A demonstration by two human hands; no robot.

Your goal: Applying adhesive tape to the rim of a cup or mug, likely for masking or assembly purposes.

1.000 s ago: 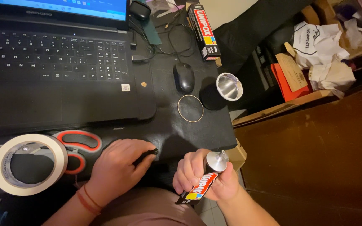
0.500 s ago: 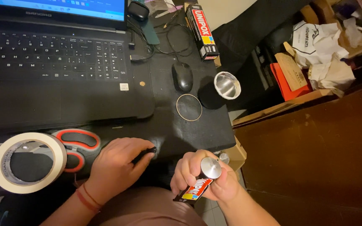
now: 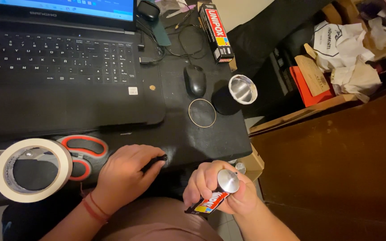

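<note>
My left hand (image 3: 123, 176) rests on the front edge of the black desk (image 3: 211, 138), fingers curled around a small black object (image 3: 156, 161) that points at a pale smudge on the desk. My right hand (image 3: 222, 194) is below the desk edge, gripping a small glue tube (image 3: 206, 205) with a red, yellow and black label. A shiny round metal piece (image 3: 227, 180) sits on top of that hand, pressed against the tube by the thumb.
A roll of masking tape (image 3: 32, 169) and red-handled scissors (image 3: 81, 151) lie left of my left hand. Farther back are a laptop (image 3: 59, 67), a mouse (image 3: 195, 80), a thin metal ring (image 3: 202, 113), a metal cup (image 3: 242, 89) and a glue box (image 3: 215, 31). Cardboard and crumpled paper fill the right.
My right hand has turned the tube and metal piece slightly and shifted a little left. The left hand has stayed on the desk edge.
</note>
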